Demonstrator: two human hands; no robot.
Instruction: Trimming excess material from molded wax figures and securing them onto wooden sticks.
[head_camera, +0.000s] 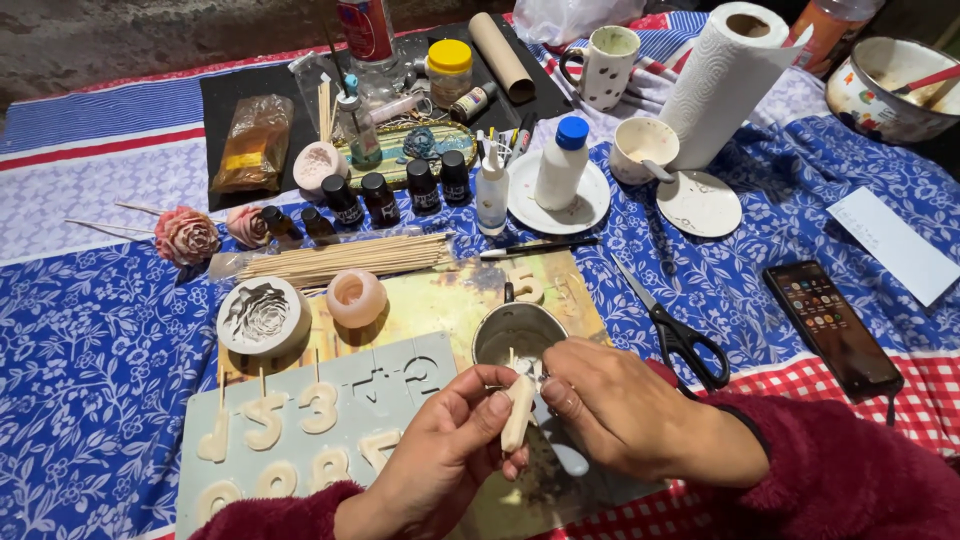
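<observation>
At lower centre of frame I see left hand (450, 445) gripping pale wax piece (517, 412) | right hand (600, 405) pinching its top | small metal pot (515, 330) just behind | number mould (310, 420) at lower left

Six dark bottles (381, 196), two mugs (603, 64).

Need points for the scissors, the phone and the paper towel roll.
scissors (672, 325), head view, on the blades just above the black handles.
phone (830, 325), head view, middle of the lit screen.
paper towel roll (725, 85), head view, on the white side of the upright roll.
</observation>
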